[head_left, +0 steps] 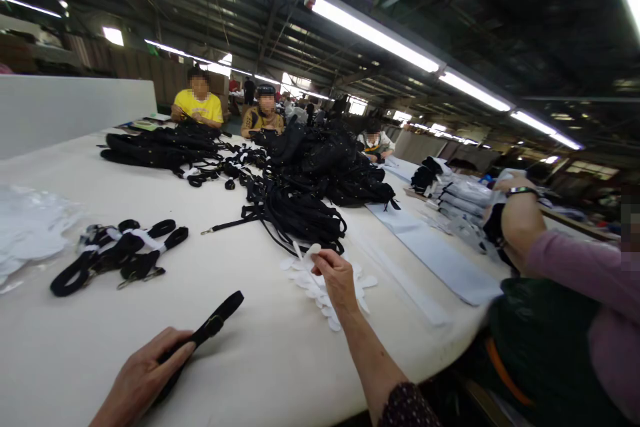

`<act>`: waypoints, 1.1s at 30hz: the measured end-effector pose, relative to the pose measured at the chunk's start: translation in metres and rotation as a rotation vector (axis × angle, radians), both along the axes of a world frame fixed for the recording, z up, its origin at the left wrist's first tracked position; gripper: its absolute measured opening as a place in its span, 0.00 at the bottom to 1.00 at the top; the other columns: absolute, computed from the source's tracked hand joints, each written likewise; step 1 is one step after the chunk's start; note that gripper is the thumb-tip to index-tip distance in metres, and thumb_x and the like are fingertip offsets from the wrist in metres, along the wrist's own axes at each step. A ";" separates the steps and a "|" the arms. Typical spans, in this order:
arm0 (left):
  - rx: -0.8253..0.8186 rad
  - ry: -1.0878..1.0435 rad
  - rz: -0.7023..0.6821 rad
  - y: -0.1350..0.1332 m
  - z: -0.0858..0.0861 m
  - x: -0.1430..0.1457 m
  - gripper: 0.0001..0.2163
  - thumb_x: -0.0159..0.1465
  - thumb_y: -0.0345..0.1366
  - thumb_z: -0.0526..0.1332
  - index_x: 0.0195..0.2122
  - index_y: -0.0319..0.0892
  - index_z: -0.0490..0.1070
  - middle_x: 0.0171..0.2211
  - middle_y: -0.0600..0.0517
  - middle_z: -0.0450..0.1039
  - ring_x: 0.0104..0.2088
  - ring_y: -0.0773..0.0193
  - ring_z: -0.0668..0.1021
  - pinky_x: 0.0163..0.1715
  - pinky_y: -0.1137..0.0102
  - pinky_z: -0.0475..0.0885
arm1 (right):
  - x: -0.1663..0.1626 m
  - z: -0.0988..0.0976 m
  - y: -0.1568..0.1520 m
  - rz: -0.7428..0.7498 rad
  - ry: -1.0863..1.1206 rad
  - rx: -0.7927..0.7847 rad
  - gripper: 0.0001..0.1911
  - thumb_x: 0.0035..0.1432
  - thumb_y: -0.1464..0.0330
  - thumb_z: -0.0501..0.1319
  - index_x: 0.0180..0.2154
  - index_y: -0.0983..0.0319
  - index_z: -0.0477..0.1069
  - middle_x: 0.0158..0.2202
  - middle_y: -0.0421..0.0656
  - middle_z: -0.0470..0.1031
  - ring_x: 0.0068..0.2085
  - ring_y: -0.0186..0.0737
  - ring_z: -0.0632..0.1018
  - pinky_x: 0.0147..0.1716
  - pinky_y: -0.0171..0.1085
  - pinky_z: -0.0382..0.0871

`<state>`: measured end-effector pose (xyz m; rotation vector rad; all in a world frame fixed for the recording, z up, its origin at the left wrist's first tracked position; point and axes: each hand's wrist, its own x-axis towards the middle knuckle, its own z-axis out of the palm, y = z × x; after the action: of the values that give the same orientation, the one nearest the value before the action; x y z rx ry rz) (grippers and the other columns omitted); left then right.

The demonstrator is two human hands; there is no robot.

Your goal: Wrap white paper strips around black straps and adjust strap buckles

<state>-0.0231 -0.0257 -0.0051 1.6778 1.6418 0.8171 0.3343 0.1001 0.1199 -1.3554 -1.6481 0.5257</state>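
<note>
My left hand (145,373) lies low on the white table (260,360) and grips one end of a black strap (213,323) that points up and to the right. My right hand (337,277) reaches out over a scatter of small white paper tags (325,287) and pinches one white tag (313,250) between thumb and fingers. Just beyond the tags lies a bundle of black straps (295,213).
Folded black straps with white bands (117,253) lie at left beside clear plastic bags (30,227). Large black heaps (325,160) fill the far table. A person in a pink sleeve (575,267) sits close at right; other people sit at the far end. Grey stacked packs (460,197) stand at right.
</note>
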 end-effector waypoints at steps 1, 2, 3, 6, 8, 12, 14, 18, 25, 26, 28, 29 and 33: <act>-0.011 -0.030 0.005 0.000 0.001 -0.001 0.18 0.64 0.56 0.58 0.47 0.53 0.76 0.43 0.55 0.80 0.48 0.56 0.79 0.47 0.70 0.72 | -0.012 0.000 -0.003 0.010 0.105 -0.026 0.20 0.62 0.53 0.58 0.40 0.61 0.78 0.34 0.44 0.81 0.32 0.39 0.80 0.34 0.38 0.76; -0.024 -0.059 0.010 0.001 0.003 -0.001 0.19 0.64 0.56 0.58 0.47 0.52 0.76 0.44 0.55 0.79 0.48 0.56 0.79 0.47 0.69 0.71 | -0.023 -0.001 -0.007 0.027 0.244 -0.066 0.20 0.61 0.52 0.60 0.39 0.62 0.78 0.33 0.44 0.81 0.33 0.39 0.80 0.36 0.39 0.77; -0.036 -0.086 0.015 0.001 0.005 -0.001 0.19 0.64 0.56 0.58 0.48 0.52 0.76 0.44 0.55 0.79 0.49 0.56 0.78 0.48 0.69 0.70 | -0.033 -0.003 -0.011 0.050 0.401 -0.120 0.18 0.58 0.53 0.63 0.38 0.62 0.78 0.34 0.43 0.82 0.35 0.39 0.81 0.39 0.39 0.77; -0.056 -0.168 0.035 0.000 0.013 -0.001 0.19 0.64 0.56 0.59 0.47 0.52 0.77 0.43 0.55 0.79 0.49 0.55 0.77 0.47 0.68 0.69 | -0.058 -0.010 -0.024 0.137 0.764 -0.275 0.15 0.50 0.57 0.71 0.33 0.61 0.79 0.39 0.44 0.82 0.39 0.39 0.79 0.46 0.40 0.75; -0.057 -0.217 0.053 -0.001 0.018 0.001 0.19 0.63 0.55 0.59 0.47 0.50 0.77 0.42 0.54 0.79 0.48 0.55 0.77 0.46 0.68 0.69 | -0.066 -0.015 -0.030 0.185 0.784 -0.308 0.14 0.50 0.57 0.71 0.31 0.62 0.80 0.40 0.44 0.81 0.42 0.39 0.78 0.48 0.40 0.73; -0.054 -0.262 0.060 -0.002 0.022 0.001 0.20 0.63 0.55 0.59 0.48 0.50 0.77 0.43 0.54 0.78 0.48 0.54 0.77 0.46 0.67 0.69 | -0.063 -0.028 -0.038 0.246 0.764 -0.385 0.17 0.56 0.54 0.66 0.31 0.62 0.80 0.41 0.45 0.81 0.42 0.39 0.76 0.47 0.38 0.72; -0.058 -0.267 0.054 -0.002 0.022 0.000 0.20 0.63 0.56 0.59 0.48 0.50 0.77 0.43 0.53 0.78 0.48 0.54 0.77 0.45 0.67 0.69 | -0.056 -0.035 -0.040 0.238 0.722 -0.441 0.18 0.56 0.53 0.65 0.29 0.62 0.80 0.43 0.45 0.80 0.40 0.39 0.76 0.44 0.38 0.71; -0.061 -0.270 0.048 -0.003 0.021 -0.002 0.21 0.63 0.56 0.59 0.48 0.49 0.77 0.43 0.52 0.79 0.47 0.53 0.77 0.45 0.66 0.70 | -0.041 -0.051 -0.042 0.201 0.558 -0.499 0.17 0.47 0.62 0.71 0.40 0.60 0.80 0.42 0.44 0.81 0.39 0.39 0.77 0.43 0.38 0.70; -0.028 -0.267 0.086 -0.005 0.028 0.003 0.18 0.62 0.54 0.61 0.45 0.50 0.79 0.39 0.55 0.79 0.44 0.56 0.78 0.43 0.69 0.70 | -0.022 -0.070 -0.038 0.163 0.379 -0.487 0.21 0.39 0.63 0.71 0.39 0.61 0.80 0.36 0.42 0.80 0.34 0.40 0.77 0.36 0.39 0.71; -0.030 -0.267 0.087 -0.005 0.029 0.003 0.17 0.62 0.53 0.61 0.45 0.50 0.79 0.38 0.55 0.79 0.43 0.56 0.78 0.43 0.69 0.70 | -0.019 -0.069 -0.037 0.153 0.349 -0.477 0.17 0.40 0.62 0.71 0.35 0.62 0.80 0.33 0.42 0.80 0.34 0.40 0.77 0.36 0.38 0.70; -0.038 -0.267 0.085 -0.005 0.029 0.003 0.17 0.62 0.53 0.61 0.45 0.51 0.78 0.39 0.56 0.79 0.44 0.57 0.78 0.44 0.70 0.70 | -0.015 -0.068 -0.036 0.133 0.310 -0.459 0.13 0.42 0.61 0.70 0.31 0.62 0.79 0.29 0.41 0.79 0.32 0.40 0.76 0.34 0.37 0.68; -0.043 -0.264 0.079 -0.005 0.028 0.002 0.17 0.62 0.53 0.61 0.45 0.51 0.78 0.39 0.56 0.79 0.44 0.58 0.78 0.44 0.70 0.69 | -0.012 -0.067 -0.036 0.120 0.291 -0.446 0.13 0.43 0.61 0.69 0.30 0.62 0.78 0.28 0.40 0.78 0.31 0.39 0.75 0.33 0.37 0.68; -0.045 -0.248 0.053 -0.006 0.023 -0.001 0.17 0.63 0.54 0.61 0.47 0.52 0.77 0.41 0.56 0.79 0.47 0.57 0.78 0.45 0.70 0.69 | -0.004 -0.063 -0.036 0.063 0.203 -0.393 0.15 0.50 0.57 0.65 0.35 0.62 0.78 0.27 0.39 0.77 0.28 0.38 0.74 0.30 0.36 0.67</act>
<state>-0.0239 -0.0313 0.0182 1.4439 1.5262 0.9652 0.3298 0.0643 0.0571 -1.4746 -1.4730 1.0320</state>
